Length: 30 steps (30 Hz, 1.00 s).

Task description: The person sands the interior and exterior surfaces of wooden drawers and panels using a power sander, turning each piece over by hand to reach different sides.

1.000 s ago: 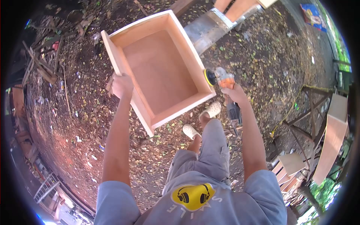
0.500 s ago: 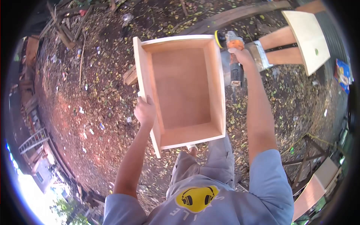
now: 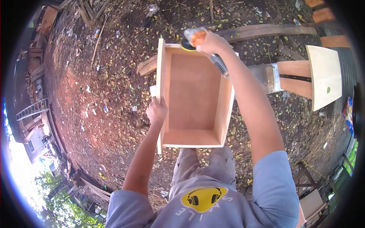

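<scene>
The left hand [image 3: 156, 111] is gripping the wooden drawer box [image 3: 194, 95] by its left wall while the right hand [image 3: 211, 42], fisted round the disc sander [image 3: 191, 38], is apparently sanding the far rim, where a flat, steady pass is needed.

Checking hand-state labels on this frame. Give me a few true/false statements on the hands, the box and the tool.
1. The left hand grips the left wall of the wooden box. True.
2. The right hand holds an orange sander. True.
3. The sander's pad is at the box's near edge. False: it is at the far edge, by the far left corner.
4. The box is full of tools. False: its inside is bare.
5. The floor is tiled. False: leaf-strewn earth lies all around.
</scene>
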Motion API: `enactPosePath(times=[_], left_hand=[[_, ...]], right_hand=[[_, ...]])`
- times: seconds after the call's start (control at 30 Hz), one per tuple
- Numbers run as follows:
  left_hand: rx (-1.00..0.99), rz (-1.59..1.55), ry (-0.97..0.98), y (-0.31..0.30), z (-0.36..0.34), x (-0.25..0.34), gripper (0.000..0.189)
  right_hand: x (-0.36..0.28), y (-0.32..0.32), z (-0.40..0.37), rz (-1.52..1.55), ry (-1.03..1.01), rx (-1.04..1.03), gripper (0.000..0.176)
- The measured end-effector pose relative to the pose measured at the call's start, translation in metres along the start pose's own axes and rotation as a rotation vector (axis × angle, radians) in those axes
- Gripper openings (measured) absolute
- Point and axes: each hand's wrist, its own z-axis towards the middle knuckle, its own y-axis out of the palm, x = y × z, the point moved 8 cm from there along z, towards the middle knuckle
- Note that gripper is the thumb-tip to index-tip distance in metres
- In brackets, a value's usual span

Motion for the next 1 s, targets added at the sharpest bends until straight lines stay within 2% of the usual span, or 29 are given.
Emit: enactPosePath(times=[0.07,0.17,0.23,0.3,0.37,0.4,0.43,0.47,0.53,0.63,0.7,0.83,0.9,1.0], left_hand=[[-0.009,0.015,-0.007,0.001,0.000,-0.001,0.037],[-0.029,0.037,-0.021,-0.002,0.002,0.001,0.040],[-0.045,0.024,-0.030,0.000,0.002,0.001,0.042],[-0.053,-0.013,-0.031,0.002,0.003,-0.001,0.044],[-0.083,-0.012,-0.053,0.005,0.002,-0.001,0.045],[-0.094,-0.012,-0.067,0.005,0.002,-0.002,0.046],[-0.102,-0.011,-0.082,0.004,0.003,-0.003,0.047],[-0.098,-0.026,-0.082,0.005,0.004,-0.003,0.047],[-0.092,-0.048,-0.082,0.007,0.003,-0.005,0.048],[-0.080,-0.073,-0.098,0.000,0.001,-0.002,0.048],[-0.075,-0.092,-0.102,0.005,0.002,-0.007,0.050],[-0.060,-0.124,-0.091,0.002,0.002,-0.006,0.053],[-0.053,-0.152,-0.095,0.000,0.001,-0.005,0.054],[-0.066,-0.165,-0.096,0.004,0.004,-0.007,0.055]], right_hand=[[-0.007,0.001,0.006,-0.009,0.128,-0.024,0.044],[0.001,0.001,0.004,-0.024,0.135,-0.037,0.037],[0.021,-0.005,-0.005,-0.077,0.004,-0.036,0.031],[0.083,-0.006,-0.009,-0.049,-0.154,0.025,0.026],[0.123,-0.028,-0.047,-0.283,-0.237,0.115,0.023],[0.142,-0.036,-0.067,-0.375,-0.218,0.163,0.022],[0.154,-0.043,-0.088,-0.362,-0.153,0.192,0.022],[0.163,-0.053,-0.124,-0.058,0.231,0.183,0.026],[0.245,-0.006,-0.139,0.338,0.461,0.356,0.046],[0.166,0.002,-0.156,0.353,0.510,0.492,0.046],[0.114,0.022,-0.133,0.686,0.264,0.556,0.046],[0.022,0.044,-0.083,0.666,0.199,0.552,0.047],[-0.015,0.042,-0.067,0.594,0.069,0.653,0.047],[-0.045,0.049,-0.048,0.730,0.050,0.478,0.060]])
